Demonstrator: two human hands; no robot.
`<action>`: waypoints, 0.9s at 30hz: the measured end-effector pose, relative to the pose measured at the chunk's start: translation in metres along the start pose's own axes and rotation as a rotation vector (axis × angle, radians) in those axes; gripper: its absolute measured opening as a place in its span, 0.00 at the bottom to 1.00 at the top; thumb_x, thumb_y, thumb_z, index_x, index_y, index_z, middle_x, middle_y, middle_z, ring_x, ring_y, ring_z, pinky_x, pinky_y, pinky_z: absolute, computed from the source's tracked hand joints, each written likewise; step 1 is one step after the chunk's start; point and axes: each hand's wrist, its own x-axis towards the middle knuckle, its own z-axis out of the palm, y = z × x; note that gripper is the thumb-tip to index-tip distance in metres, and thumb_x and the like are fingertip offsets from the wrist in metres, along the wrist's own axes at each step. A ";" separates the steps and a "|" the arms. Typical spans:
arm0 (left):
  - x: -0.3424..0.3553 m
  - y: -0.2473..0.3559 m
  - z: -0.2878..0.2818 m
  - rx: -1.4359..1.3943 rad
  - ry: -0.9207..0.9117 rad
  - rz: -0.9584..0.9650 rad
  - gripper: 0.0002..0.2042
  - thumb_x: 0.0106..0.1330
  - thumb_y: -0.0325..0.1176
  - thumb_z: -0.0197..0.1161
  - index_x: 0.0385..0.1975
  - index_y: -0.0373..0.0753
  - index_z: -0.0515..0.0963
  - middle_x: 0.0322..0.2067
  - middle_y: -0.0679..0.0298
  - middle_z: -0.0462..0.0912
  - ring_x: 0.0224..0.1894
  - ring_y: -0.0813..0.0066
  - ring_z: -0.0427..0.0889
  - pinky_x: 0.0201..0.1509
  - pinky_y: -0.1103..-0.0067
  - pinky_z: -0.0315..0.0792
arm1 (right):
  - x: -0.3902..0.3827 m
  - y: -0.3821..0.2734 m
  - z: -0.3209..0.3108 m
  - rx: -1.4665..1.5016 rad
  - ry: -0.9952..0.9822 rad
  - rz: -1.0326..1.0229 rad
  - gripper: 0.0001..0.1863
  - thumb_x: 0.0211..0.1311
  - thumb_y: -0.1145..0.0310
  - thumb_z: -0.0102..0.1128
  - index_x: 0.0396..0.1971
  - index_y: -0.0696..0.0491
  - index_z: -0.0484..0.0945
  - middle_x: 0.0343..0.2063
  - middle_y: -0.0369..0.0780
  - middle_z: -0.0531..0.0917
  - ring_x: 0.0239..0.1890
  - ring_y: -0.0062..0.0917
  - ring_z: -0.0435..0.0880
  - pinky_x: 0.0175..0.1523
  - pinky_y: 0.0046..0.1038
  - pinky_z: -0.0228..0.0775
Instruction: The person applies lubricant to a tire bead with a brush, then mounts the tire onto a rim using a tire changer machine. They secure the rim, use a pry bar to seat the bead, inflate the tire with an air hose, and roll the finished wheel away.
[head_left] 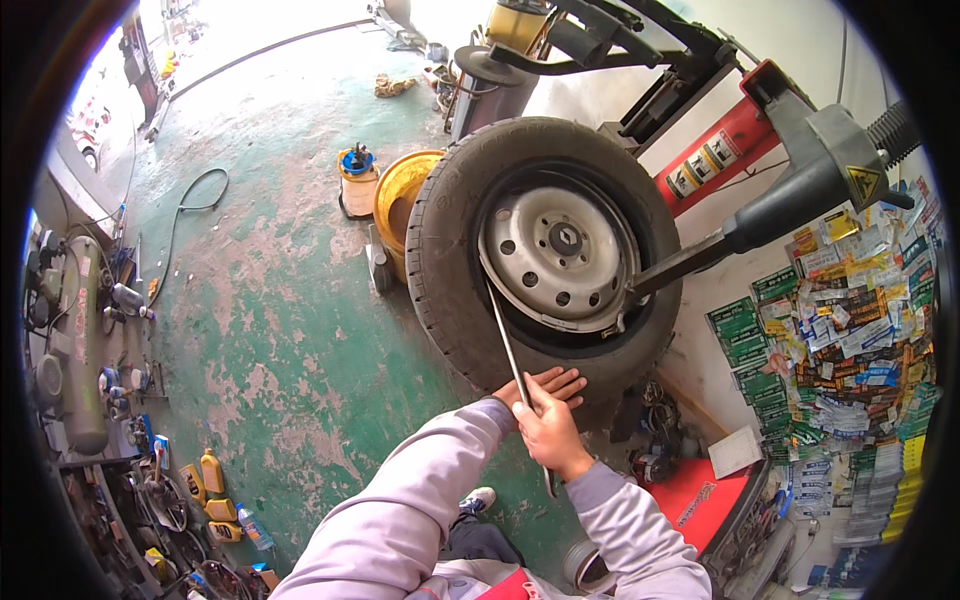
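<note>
While one hand [552,437] grips one bar [506,336], another [554,379] touches one tyre [447,240].

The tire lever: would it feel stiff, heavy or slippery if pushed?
The tire lever is likely stiff, showing no bend between the wheel rim and right hand. It may feel heavy for its thinness, being apparently metal. Its shiny shaft could slip if gripped loosely.

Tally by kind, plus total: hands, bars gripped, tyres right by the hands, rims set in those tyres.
Hands (left hand, right hand): 2
Metal bar: 1
Tyre: 1
Wheel rim: 1
Total: 5
</note>
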 end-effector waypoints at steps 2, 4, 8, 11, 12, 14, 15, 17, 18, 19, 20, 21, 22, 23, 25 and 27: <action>0.002 0.006 0.008 0.586 -0.130 -0.111 0.37 0.73 0.48 0.46 0.79 0.42 0.49 0.82 0.53 0.45 0.84 0.57 0.47 0.86 0.60 0.49 | 0.019 0.005 0.011 -0.084 0.022 -0.059 0.33 0.75 0.71 0.56 0.74 0.68 0.59 0.43 0.43 0.79 0.41 0.20 0.77 0.45 0.21 0.68; 0.005 0.021 0.008 1.090 -0.321 -0.209 0.37 0.73 0.48 0.45 0.79 0.40 0.47 0.82 0.52 0.42 0.84 0.58 0.43 0.86 0.60 0.46 | 0.034 0.011 0.023 -0.181 0.032 -0.133 0.35 0.73 0.69 0.57 0.72 0.75 0.59 0.59 0.60 0.80 0.60 0.33 0.83 0.64 0.27 0.73; 0.001 0.019 -0.011 1.137 -0.323 -0.003 0.37 0.69 0.42 0.52 0.78 0.39 0.51 0.82 0.55 0.46 0.83 0.60 0.47 0.85 0.62 0.50 | 0.042 0.021 0.067 -0.357 0.275 -0.237 0.34 0.74 0.67 0.58 0.71 0.73 0.63 0.43 0.49 0.87 0.34 0.21 0.83 0.45 0.22 0.77; -0.008 -0.002 -0.033 -0.134 0.133 -0.051 0.34 0.65 0.34 0.60 0.74 0.42 0.63 0.79 0.56 0.57 0.81 0.60 0.57 0.83 0.62 0.57 | 0.058 0.011 0.108 -0.098 0.317 -0.202 0.32 0.73 0.71 0.57 0.74 0.62 0.63 0.20 0.32 0.76 0.17 0.15 0.74 0.21 0.22 0.65; -0.011 -0.002 -0.040 -0.209 0.133 -0.085 0.33 0.64 0.33 0.60 0.73 0.43 0.65 0.78 0.56 0.59 0.80 0.59 0.59 0.83 0.62 0.58 | 0.063 0.004 0.123 0.162 0.231 -0.145 0.33 0.73 0.71 0.57 0.75 0.57 0.61 0.18 0.30 0.72 0.13 0.16 0.71 0.17 0.23 0.61; -0.025 0.003 -0.049 -0.332 0.143 -0.182 0.31 0.62 0.32 0.62 0.70 0.44 0.71 0.76 0.54 0.64 0.78 0.56 0.63 0.82 0.61 0.60 | 0.067 -0.007 0.151 0.202 0.250 -0.189 0.33 0.72 0.71 0.55 0.74 0.60 0.60 0.27 0.39 0.71 0.24 0.27 0.71 0.28 0.29 0.61; -0.037 0.009 -0.052 -0.369 0.168 -0.254 0.31 0.61 0.33 0.63 0.69 0.43 0.72 0.75 0.54 0.66 0.78 0.55 0.64 0.81 0.61 0.60 | 0.066 -0.012 0.162 -0.015 0.359 -0.154 0.33 0.71 0.70 0.53 0.72 0.68 0.60 0.39 0.50 0.74 0.38 0.36 0.74 0.43 0.32 0.65; -0.082 0.027 -0.057 -0.500 0.230 -0.385 0.29 0.62 0.33 0.64 0.66 0.42 0.75 0.72 0.53 0.70 0.76 0.52 0.66 0.80 0.60 0.62 | 0.056 -0.018 0.178 -0.101 0.413 -0.128 0.34 0.72 0.67 0.52 0.70 0.76 0.60 0.65 0.69 0.71 0.71 0.54 0.71 0.75 0.39 0.62; -0.114 0.030 -0.061 -0.600 0.238 -0.469 0.27 0.62 0.32 0.64 0.65 0.41 0.76 0.71 0.53 0.72 0.75 0.52 0.68 0.79 0.60 0.64 | 0.058 -0.023 0.186 -0.002 0.414 -0.108 0.34 0.72 0.67 0.51 0.70 0.76 0.59 0.67 0.69 0.69 0.72 0.54 0.69 0.77 0.39 0.60; -0.152 0.036 -0.069 -1.220 0.360 -0.824 0.24 0.67 0.34 0.63 0.64 0.41 0.77 0.67 0.55 0.76 0.71 0.55 0.71 0.75 0.60 0.66 | 0.061 -0.028 0.194 -0.050 0.432 -0.152 0.34 0.73 0.67 0.51 0.70 0.76 0.59 0.68 0.69 0.67 0.74 0.55 0.67 0.78 0.39 0.58; -0.191 0.032 -0.081 -1.433 0.400 -1.110 0.19 0.70 0.35 0.60 0.59 0.40 0.78 0.61 0.57 0.78 0.64 0.59 0.74 0.69 0.64 0.69 | 0.063 -0.031 0.203 -0.155 0.487 -0.218 0.34 0.73 0.68 0.50 0.71 0.76 0.58 0.69 0.69 0.65 0.74 0.55 0.65 0.79 0.39 0.56; -0.228 0.022 -0.099 -1.252 0.383 -1.422 0.15 0.74 0.37 0.57 0.55 0.39 0.79 0.55 0.59 0.80 0.57 0.64 0.77 0.63 0.68 0.71 | 0.067 -0.035 0.214 -0.137 0.504 -0.216 0.35 0.73 0.68 0.49 0.71 0.76 0.56 0.70 0.68 0.64 0.75 0.56 0.64 0.80 0.40 0.54; -0.257 0.004 -0.122 -1.143 0.488 -1.732 0.13 0.78 0.39 0.55 0.50 0.39 0.80 0.49 0.60 0.83 0.50 0.69 0.79 0.57 0.71 0.74 | 0.073 -0.039 0.226 -0.055 0.499 -0.192 0.36 0.73 0.69 0.48 0.72 0.76 0.52 0.70 0.70 0.62 0.75 0.58 0.63 0.80 0.40 0.53; -0.275 -0.020 -0.151 -1.044 0.677 -1.860 0.14 0.81 0.41 0.52 0.46 0.38 0.81 0.43 0.62 0.85 0.43 0.73 0.82 0.51 0.75 0.76 | 0.084 -0.046 0.243 -0.046 0.563 -0.193 0.36 0.73 0.69 0.49 0.72 0.76 0.52 0.70 0.70 0.62 0.74 0.58 0.65 0.79 0.40 0.55; -0.286 -0.052 -0.223 -1.101 1.002 -1.800 0.16 0.81 0.40 0.51 0.52 0.35 0.81 0.50 0.57 0.85 0.48 0.70 0.83 0.55 0.73 0.75 | 0.095 -0.050 0.269 -0.050 0.607 -0.192 0.37 0.72 0.70 0.49 0.73 0.76 0.49 0.70 0.71 0.62 0.73 0.57 0.66 0.78 0.39 0.58; -0.261 -0.078 -0.288 -1.042 0.853 -1.557 0.20 0.82 0.42 0.51 0.59 0.33 0.79 0.54 0.52 0.84 0.53 0.65 0.83 0.60 0.71 0.75 | 0.106 -0.054 0.289 -0.009 0.617 -0.162 0.38 0.73 0.71 0.48 0.74 0.75 0.45 0.70 0.71 0.61 0.72 0.57 0.67 0.77 0.40 0.60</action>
